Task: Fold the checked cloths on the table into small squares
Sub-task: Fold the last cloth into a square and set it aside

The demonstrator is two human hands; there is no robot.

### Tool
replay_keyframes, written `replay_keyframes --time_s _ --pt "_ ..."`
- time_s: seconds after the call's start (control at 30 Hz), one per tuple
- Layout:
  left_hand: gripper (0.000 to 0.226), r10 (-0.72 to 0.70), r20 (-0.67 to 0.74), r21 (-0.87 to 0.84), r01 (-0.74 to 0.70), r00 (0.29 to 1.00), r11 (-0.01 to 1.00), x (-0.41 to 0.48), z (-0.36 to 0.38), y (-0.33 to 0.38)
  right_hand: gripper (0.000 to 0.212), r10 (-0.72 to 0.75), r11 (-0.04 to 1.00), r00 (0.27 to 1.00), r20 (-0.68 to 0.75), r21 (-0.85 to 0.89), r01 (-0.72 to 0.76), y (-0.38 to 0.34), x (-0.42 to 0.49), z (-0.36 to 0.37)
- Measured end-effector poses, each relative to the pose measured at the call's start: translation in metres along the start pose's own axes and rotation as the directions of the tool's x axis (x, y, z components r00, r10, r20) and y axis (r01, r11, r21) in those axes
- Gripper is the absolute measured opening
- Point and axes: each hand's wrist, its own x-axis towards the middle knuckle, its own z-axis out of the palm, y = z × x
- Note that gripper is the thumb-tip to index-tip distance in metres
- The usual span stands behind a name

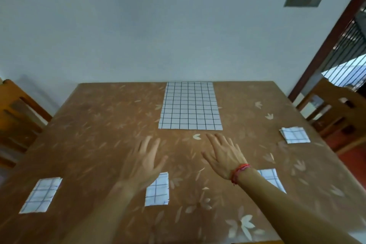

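Observation:
A large white cloth with dark checks lies flat and unfolded at the far middle of the table. Several small folded checked squares lie around it: one at near left, one near centre partly under my left wrist, one behind my right forearm, and one at far right. My left hand and my right hand hover over the table just short of the big cloth's near edge, fingers spread, holding nothing. A red thread bracelet circles my right wrist.
The table has a brown cover with pale leaf prints and stands against a light wall. A wooden chair stands at the left, another at the right beside a doorway with bars.

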Motion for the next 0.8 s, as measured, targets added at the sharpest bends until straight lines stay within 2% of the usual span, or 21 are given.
replay_keyframes --time_s 0.43,0.63,0.8 --pt "0.071 -0.001 0.109 0.050 -0.005 0.994 0.999 0.070 0.048 0.002 0.057 0.065 0.991 0.998 0.011 -0.117 -0.063 0.037 0.061 0.028" --pt "0.078 -0.020 0.148 0.060 0.012 0.989 0.998 0.128 0.099 -0.007 0.062 0.081 0.982 0.996 0.040 -0.174 -0.073 0.061 0.120 0.067" --pt "0.074 -0.064 0.183 0.042 0.057 0.981 0.997 0.174 0.153 -0.023 0.054 0.139 0.977 0.988 0.072 -0.173 -0.125 0.090 0.167 0.113"
